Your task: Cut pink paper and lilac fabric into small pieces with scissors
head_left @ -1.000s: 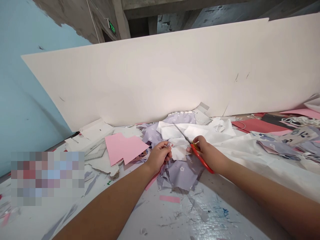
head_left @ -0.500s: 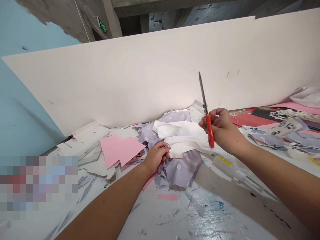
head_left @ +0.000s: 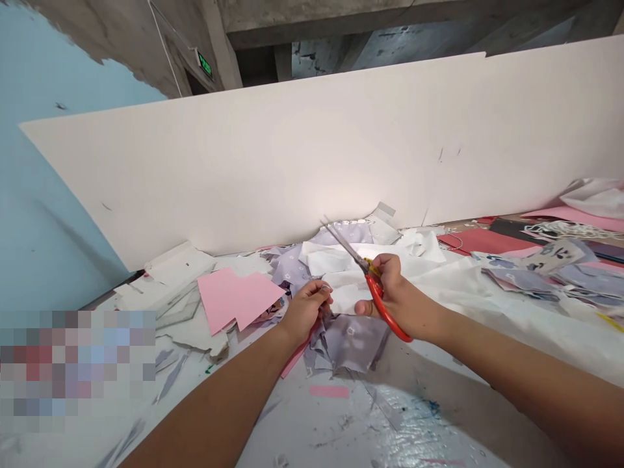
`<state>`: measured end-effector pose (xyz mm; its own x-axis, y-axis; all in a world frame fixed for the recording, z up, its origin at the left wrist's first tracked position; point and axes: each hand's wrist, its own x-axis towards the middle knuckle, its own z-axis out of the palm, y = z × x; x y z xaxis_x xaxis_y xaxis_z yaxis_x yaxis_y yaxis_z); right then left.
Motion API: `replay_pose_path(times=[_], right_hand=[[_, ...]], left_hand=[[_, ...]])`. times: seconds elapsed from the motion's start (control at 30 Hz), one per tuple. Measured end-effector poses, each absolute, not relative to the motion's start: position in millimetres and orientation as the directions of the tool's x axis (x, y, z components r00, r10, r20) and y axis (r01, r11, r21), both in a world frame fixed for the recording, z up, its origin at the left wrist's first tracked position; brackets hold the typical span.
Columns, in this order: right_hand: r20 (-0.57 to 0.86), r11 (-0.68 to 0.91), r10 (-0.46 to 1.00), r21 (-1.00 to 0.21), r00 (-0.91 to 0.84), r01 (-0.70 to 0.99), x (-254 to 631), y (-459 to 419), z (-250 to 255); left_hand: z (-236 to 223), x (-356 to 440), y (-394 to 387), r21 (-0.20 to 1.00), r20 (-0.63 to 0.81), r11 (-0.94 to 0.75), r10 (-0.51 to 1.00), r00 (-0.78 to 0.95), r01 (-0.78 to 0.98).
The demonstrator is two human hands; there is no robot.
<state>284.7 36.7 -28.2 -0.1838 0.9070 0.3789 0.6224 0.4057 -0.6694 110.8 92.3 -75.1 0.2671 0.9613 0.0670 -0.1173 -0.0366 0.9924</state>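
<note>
Worktable [head_left: 404, 396] strewn with scraps, blue wall [head_left: 43, 214], left grip [head_left: 327, 292] pinching fabric [head_left: 348, 299], right grip [head_left: 375, 289] around scissors [head_left: 383, 309]

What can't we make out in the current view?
Head view, all:
- Left hand: its own fingers hide exactly what they pinch.
- Scissors: right hand hides part of the handles.
- Lower-left patch: pixelated.
- Green sign: lettering too small.
- White cloth: cut off by right edge.

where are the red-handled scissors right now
In the head view, the red-handled scissors are in the right hand, right of the left hand, their blades pointing up-left over the white fabric.
</note>
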Motion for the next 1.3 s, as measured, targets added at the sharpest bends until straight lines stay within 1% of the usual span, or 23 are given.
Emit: replay_pose_path(times=[0.1, 0.2, 0.3, 0.4, 0.57, 0.73, 0.87, 1.3], right_hand=[[0.321, 0.395, 0.917, -0.63, -0.239, 0.668, 285.3, 38.5, -37.3], [0.256, 0.353, 0.933, -0.523, -0.252, 0.776, 288.7, 42.1, -43.0], [0.229, 0.322, 0.942, -0.428, -0.244, 0.844, 290.6, 43.1, -43.7], [0.236, 0.345, 0.934, -0.396, -0.27, 0.851, 290.4, 42.1, -41.7], [0.316, 0.404, 0.899, -0.335, -0.303, 0.851, 291.1, 40.2, -36.9], [0.365, 0.441, 0.874, -0.322, -0.32, 0.838, 291.5, 34.7, -25.8], [0.389, 0.452, 0.865, -0.334, -0.316, 0.827, 290.9, 30.9, -17.1], [0.389, 0.445, 0.868, -0.337, -0.307, 0.83, 287.8, 19.4, -1.1]], left_hand=[[-75.1, 109.8, 94.0, 0.989, 0.088, -0.062, 0.975, 0.202, -0.133], [-72.9, 108.0, 95.3, 0.984, 0.13, -0.107, 0.979, 0.16, -0.144], [-68.6, 106.4, 95.4, 0.978, 0.176, -0.154, 0.973, 0.152, -0.143], [-61.1, 106.1, 93.4, 0.969, 0.226, -0.206, 0.963, 0.148, -0.137], [-42.6, 107.4, 86.4, 0.951, 0.296, -0.274, 0.942, 0.161, -0.144], [-25.6, 106.1, 76.9, 0.928, 0.356, -0.326, 0.918, 0.176, -0.182], [-13.7, 104.9, 69.1, 0.922, 0.374, -0.338, 0.906, 0.201, -0.191], [3.9, 100.4, 58.5, 0.904, 0.427, -0.416, 0.886, 0.181, -0.098]])
